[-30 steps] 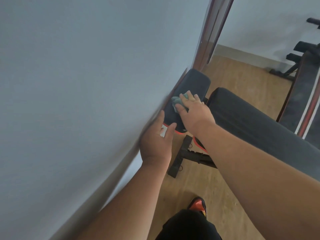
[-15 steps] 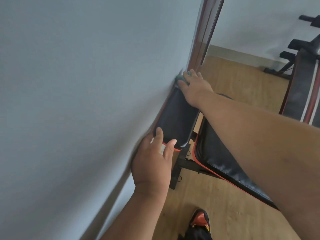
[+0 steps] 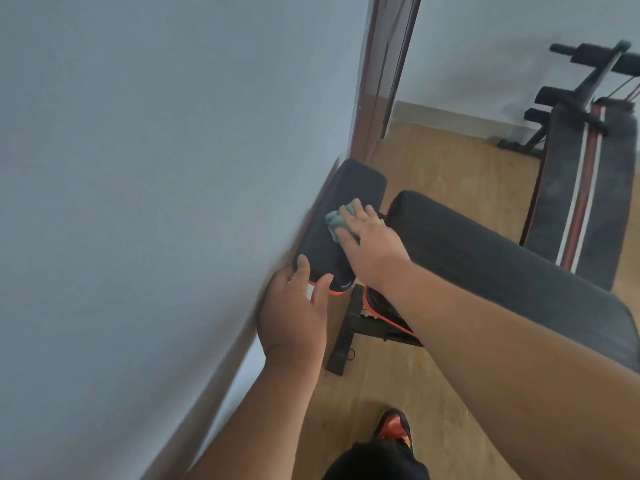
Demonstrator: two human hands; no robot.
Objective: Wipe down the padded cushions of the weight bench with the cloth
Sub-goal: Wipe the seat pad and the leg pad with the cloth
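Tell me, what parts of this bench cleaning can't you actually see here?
- Cloth: mostly under the right hand, head view.
- Small cushion: far edge blurred against the wall; near corner under the left hand.
- Long cushion: crossed by the right forearm.

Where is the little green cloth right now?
The cloth is under the right hand, pressed on the small black cushion beside the wall, mid-picture. The left hand holds that cushion's near end.
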